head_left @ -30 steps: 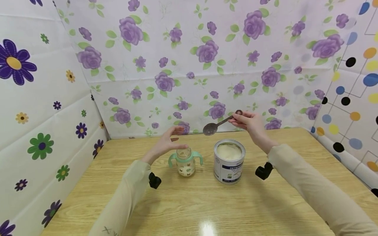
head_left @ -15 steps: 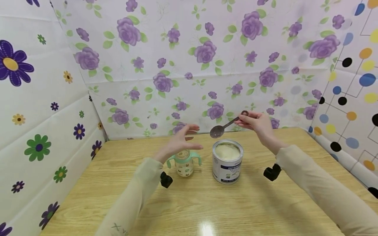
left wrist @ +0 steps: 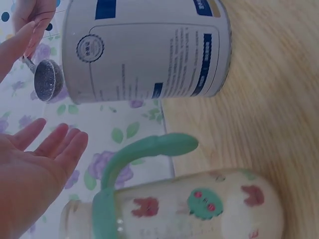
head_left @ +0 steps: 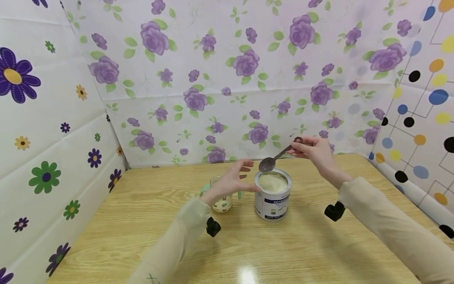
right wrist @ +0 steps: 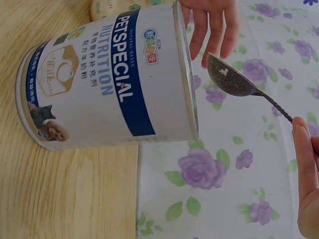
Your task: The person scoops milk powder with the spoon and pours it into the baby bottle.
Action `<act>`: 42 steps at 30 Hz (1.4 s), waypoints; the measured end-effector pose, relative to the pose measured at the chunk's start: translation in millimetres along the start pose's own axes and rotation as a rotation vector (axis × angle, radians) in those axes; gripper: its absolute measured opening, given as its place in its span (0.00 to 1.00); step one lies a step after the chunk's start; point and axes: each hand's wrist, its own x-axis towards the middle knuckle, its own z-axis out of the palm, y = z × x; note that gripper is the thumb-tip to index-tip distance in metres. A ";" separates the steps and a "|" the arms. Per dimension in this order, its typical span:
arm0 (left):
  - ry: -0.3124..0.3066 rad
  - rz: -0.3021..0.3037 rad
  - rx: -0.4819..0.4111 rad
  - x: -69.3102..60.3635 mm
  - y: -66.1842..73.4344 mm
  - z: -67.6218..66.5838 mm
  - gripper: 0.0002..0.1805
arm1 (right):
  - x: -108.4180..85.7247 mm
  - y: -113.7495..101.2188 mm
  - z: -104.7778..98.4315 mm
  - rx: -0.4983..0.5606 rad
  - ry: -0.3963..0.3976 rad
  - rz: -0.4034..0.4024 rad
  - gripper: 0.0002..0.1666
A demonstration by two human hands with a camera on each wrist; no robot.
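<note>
PETSPECIAL goat-milk-powder tin (head_left: 271,207): open | green-handled bottle (head_left: 222,206): uncapped, beside tin | dark spoon (head_left: 267,165): above tin, scooping apparently left to do | right hand (head_left: 315,153): pinches spoon | left hand (head_left: 231,183): fingers spread, grasping nothing

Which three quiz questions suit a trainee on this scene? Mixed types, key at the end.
1. Which hand holds the dark, speckled, round-bowled spoon?

2. True or false: the clear, rounded bottle with mint-green handles stands upright on the pale wood-grain tabletop.

3. Fill in the blank: in the right wrist view, the large white lettering on the blue band of the white, cylindrical, metal-rimmed can reads ____.

Key:
1. The right hand, pinching its handle.
2. True.
3. PETSPECIAL.
</note>
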 end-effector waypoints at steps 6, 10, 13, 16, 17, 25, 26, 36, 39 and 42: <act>0.025 -0.029 -0.007 4.2 -11.0 14.8 0.47 | -4.0 3.6 -4.4 -0.083 -0.074 -0.029 0.18; 0.022 -0.058 -0.014 0.7 -5.1 20.2 0.46 | -8.7 7.0 -2.2 -0.206 -0.101 -0.020 0.16; 0.027 -0.062 -0.031 0.8 -6.2 23.3 0.45 | -11.3 10.8 -1.6 -0.252 -0.091 -0.005 0.15; 0.043 -0.051 -0.043 4.8 -16.5 27.9 0.45 | -13.2 13.7 -3.1 -0.255 -0.087 0.001 0.15; 0.050 -0.045 -0.046 4.9 -17.1 29.4 0.45 | -14.1 14.1 -3.5 -0.256 -0.088 0.000 0.15; 0.074 -0.027 -0.079 6.2 -22.2 37.8 0.43 | -18.5 15.6 -1.3 -0.279 -0.102 -0.021 0.14; 0.073 -0.023 -0.083 6.4 -22.6 38.4 0.43 | -18.8 15.8 -0.6 -0.278 -0.101 -0.024 0.13; 0.010 -0.004 -0.169 5.4 -9.5 38.5 0.42 | -23.7 17.1 7.4 -0.407 -0.101 -0.087 0.09; 0.001 -0.011 -0.182 2.1 -0.9 37.3 0.43 | -24.3 17.1 9.4 -0.435 -0.102 -0.105 0.08; 0.008 -0.029 -0.177 2.9 -5.4 39.8 0.43 | -25.2 17.4 11.0 -0.464 -0.108 -0.116 0.07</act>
